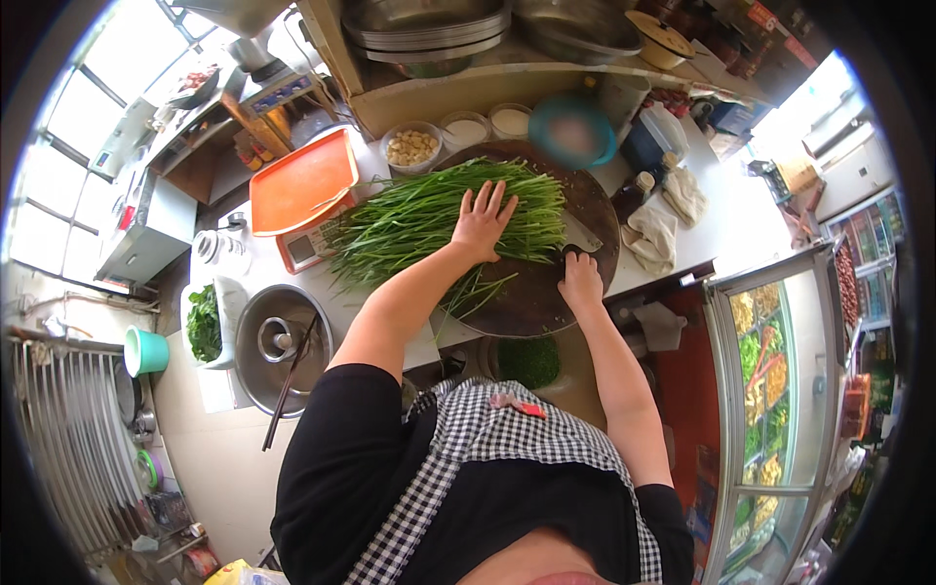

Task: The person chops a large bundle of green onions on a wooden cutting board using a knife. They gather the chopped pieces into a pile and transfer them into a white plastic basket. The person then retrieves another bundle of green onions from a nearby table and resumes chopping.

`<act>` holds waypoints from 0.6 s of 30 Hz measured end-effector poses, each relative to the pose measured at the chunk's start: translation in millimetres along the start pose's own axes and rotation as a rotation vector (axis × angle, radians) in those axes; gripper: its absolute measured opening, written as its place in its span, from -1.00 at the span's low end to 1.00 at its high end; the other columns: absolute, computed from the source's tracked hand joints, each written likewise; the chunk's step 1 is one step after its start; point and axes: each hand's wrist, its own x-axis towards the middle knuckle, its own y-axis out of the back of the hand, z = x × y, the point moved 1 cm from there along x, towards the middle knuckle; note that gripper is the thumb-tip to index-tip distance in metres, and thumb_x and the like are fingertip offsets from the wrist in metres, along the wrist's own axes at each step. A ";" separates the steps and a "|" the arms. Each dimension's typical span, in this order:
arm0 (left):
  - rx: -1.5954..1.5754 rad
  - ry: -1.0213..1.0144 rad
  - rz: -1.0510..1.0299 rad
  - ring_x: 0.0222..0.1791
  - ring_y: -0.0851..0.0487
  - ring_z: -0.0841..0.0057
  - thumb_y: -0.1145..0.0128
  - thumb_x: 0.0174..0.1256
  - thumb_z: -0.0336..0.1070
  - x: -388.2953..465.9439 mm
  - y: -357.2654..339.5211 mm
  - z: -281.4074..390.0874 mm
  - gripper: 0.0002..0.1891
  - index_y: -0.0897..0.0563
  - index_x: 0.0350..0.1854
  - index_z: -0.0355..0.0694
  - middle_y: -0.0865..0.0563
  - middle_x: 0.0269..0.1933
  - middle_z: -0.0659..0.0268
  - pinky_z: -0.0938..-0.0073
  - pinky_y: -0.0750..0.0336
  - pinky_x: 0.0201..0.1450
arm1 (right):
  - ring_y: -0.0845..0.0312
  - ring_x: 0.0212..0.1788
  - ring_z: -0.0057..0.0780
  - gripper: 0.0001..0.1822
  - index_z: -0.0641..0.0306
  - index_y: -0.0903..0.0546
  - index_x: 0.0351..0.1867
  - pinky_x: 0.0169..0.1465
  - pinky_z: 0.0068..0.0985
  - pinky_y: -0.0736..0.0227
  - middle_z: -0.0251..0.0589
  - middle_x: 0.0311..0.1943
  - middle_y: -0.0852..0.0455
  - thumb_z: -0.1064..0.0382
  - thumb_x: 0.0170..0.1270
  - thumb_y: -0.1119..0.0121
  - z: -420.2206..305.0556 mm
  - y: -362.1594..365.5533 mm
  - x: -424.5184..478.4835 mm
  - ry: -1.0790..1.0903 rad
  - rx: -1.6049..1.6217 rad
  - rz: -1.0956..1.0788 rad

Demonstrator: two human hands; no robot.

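A large heap of long garlic chives [439, 212] lies across a round dark wooden chopping board [541, 300]. My left hand [482, 223] rests flat on top of the heap, its fingers spread. At the right end of the chives, a cleaver's blade [581, 232] lies over the board. My right hand [581, 281] is closed around its dark handle, most of which the fingers hide. A few loose stalks [479, 289] hang off the heap toward me. Below the board's near edge, finely chopped greens [528, 362] fill a container.
Behind the board stand a bowl of garlic cloves [412, 148], two bowls of white granules [466, 130] and a turquoise basin [572, 131]. An orange tray [307, 181] sits on a scale at left. A steel basin [248, 351] holds chopsticks. Cloths [649, 238] and bottles [632, 194] lie right.
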 end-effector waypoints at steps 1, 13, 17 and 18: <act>0.003 -0.021 -0.008 0.60 0.18 0.05 -0.53 -0.14 0.23 -0.2 -2.1 1.3 0.34 0.14 0.62 -0.04 0.17 0.62 0.06 -0.16 0.12 0.54 | -0.55 -0.07 -0.07 -0.68 0.25 -0.50 -0.14 -0.16 -0.24 -0.63 -0.08 -0.19 -0.54 0.43 0.02 -0.22 -1.1 4.0 -3.8 -0.026 -0.011 0.002; -0.206 -0.250 0.367 0.59 0.20 -0.10 -0.40 -0.27 0.51 4.0 21.0 -35.6 0.47 0.17 0.59 -0.25 0.18 0.57 -0.21 -0.09 0.21 0.57 | -0.60 -0.11 0.07 -0.74 0.33 -0.44 -0.19 -0.08 -0.09 -0.52 0.07 -0.21 -0.63 0.26 0.14 -0.16 -8.9 112.1 -113.2 -0.433 0.236 -0.229; -0.125 -0.174 0.048 0.59 0.16 -0.08 -0.29 -0.38 0.69 68.5 40.9 -53.5 0.58 0.21 0.57 -0.33 0.10 0.56 -0.26 -0.01 0.19 0.58 | -0.59 -0.24 0.16 -0.76 0.31 -0.43 -0.24 -0.17 -0.03 -0.45 0.16 -0.37 -0.63 0.24 0.16 -0.17 -20.3 134.4 -141.9 -0.508 0.434 -0.236; -0.106 -0.167 -0.055 0.59 0.15 -0.09 -0.27 -0.38 0.71 87.9 39.8 -56.1 0.59 0.23 0.57 -0.33 0.10 0.55 -0.26 -0.01 0.18 0.58 | -0.59 -0.25 0.16 -0.77 0.31 -0.43 -0.25 -0.19 -0.03 -0.44 0.16 -0.40 -0.63 0.23 0.17 -0.17 -24.6 137.3 -149.6 -0.524 0.461 -0.251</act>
